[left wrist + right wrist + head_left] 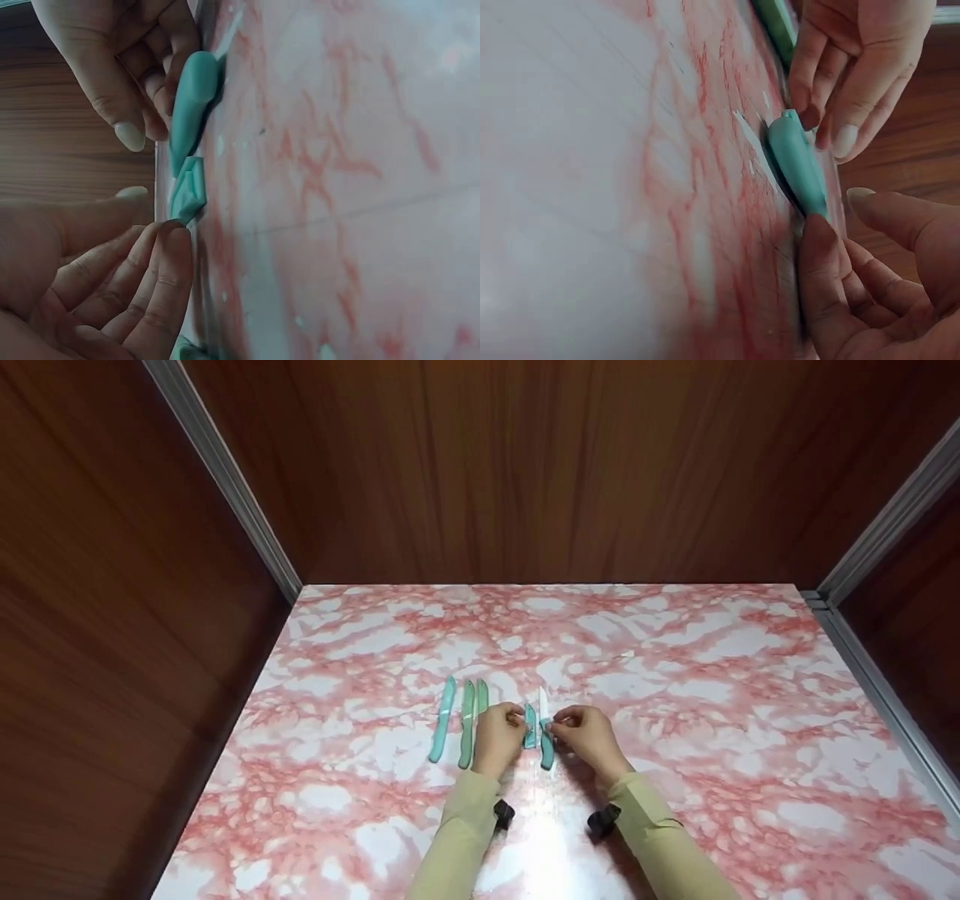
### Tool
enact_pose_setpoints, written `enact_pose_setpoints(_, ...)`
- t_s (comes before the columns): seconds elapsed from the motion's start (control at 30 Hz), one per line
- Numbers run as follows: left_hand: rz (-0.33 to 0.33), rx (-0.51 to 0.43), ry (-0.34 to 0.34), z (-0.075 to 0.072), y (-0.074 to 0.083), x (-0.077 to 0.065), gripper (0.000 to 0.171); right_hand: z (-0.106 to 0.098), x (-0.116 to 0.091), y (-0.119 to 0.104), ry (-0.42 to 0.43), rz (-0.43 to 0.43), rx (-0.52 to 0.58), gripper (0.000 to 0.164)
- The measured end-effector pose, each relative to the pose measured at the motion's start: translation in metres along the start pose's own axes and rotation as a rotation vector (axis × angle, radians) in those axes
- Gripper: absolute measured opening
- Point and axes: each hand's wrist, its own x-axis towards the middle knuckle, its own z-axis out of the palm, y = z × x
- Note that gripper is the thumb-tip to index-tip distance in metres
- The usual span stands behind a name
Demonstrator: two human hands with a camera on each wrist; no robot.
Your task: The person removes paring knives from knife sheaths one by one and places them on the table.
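Observation:
A small knife with a teal handle (547, 754) and a pale bare blade (543, 703) lies on the table, blade pointing away. Just left of it lies its teal sheath (531, 726). My left hand (499, 739) touches the sheath's left side with its fingertips; the thumb stands apart in the left wrist view, where the sheath (189, 187) shows beside the handle (193, 90). Against the handle's right side rest the fingertips of my right hand (591, 740), thumb raised away from it in the right wrist view. Between the hands, handle (796, 161) and sheath lie nearly parallel.
Left of my left hand lie a light teal knife (442, 720) and a green knife (466, 727), with another green one (482, 694) partly hidden by the hand. Dark wood panels (525, 472) enclose the red-and-white marbled table (675, 660) at the back and sides.

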Motion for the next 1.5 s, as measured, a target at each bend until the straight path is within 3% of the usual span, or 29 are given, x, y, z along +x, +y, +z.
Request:
enact_pose_setpoints(0.27,0.043,-0.006,0.04,-0.011,0.008,0.001,0.014,-0.006,-0.008,-0.014,-0.022,-0.067,-0.008,0.026)
enact_pose_setpoints(0.53,0.084,0.045,0.033,-0.022,0.016,0.001,0.016,-0.012,-0.016,-0.035,-0.042,-0.198,-0.232,0.033)
enact_pose_setpoints(0.77,0.116,0.074,0.003,-0.034,0.023,-0.001,0.025,-0.01,-0.027,-0.053,-0.077,-0.274,-0.362,0.042)
enact_pose_setpoints(0.9,0.102,0.094,-0.006,-0.045,0.025,-0.001,0.03,-0.007,-0.033,-0.064,-0.105,-0.326,-0.406,0.045)
enact_pose_setpoints(1.5,0.155,0.166,0.009,-0.081,-0.003,0.004,0.036,0.012,-0.056,-0.083,-0.212,-0.507,-0.557,0.061)
